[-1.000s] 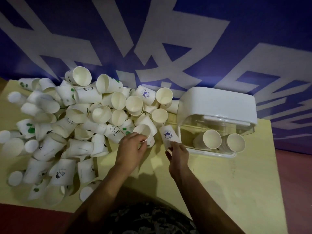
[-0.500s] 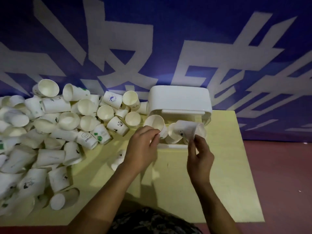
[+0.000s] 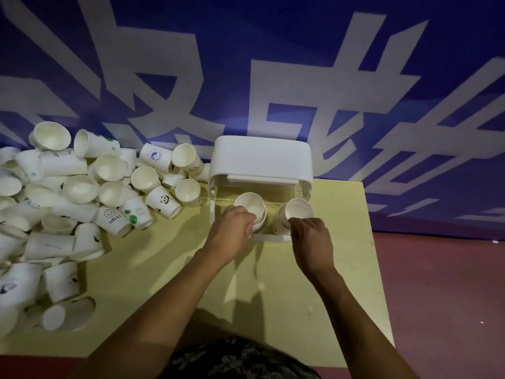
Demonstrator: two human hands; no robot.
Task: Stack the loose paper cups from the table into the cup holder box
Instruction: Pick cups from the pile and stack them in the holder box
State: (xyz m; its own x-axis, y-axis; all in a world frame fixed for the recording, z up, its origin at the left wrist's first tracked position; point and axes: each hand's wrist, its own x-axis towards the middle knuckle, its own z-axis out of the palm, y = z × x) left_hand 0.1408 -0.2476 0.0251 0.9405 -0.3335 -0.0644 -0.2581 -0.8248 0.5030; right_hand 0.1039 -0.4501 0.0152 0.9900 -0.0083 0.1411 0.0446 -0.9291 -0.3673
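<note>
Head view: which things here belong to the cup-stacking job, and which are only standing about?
Job:
- left hand, holding the left cup
- right hand, holding the right cup
- box
- loose cups
- table

Not the job:
- blue wall
- red floor

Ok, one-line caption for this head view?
Both hands seat paper cups on two stacks in the cup holder box; loose cups cover the table's left.

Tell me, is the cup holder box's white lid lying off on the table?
No, the white lid sits on top of the cup holder box while both hands place cups at its open front.
</note>
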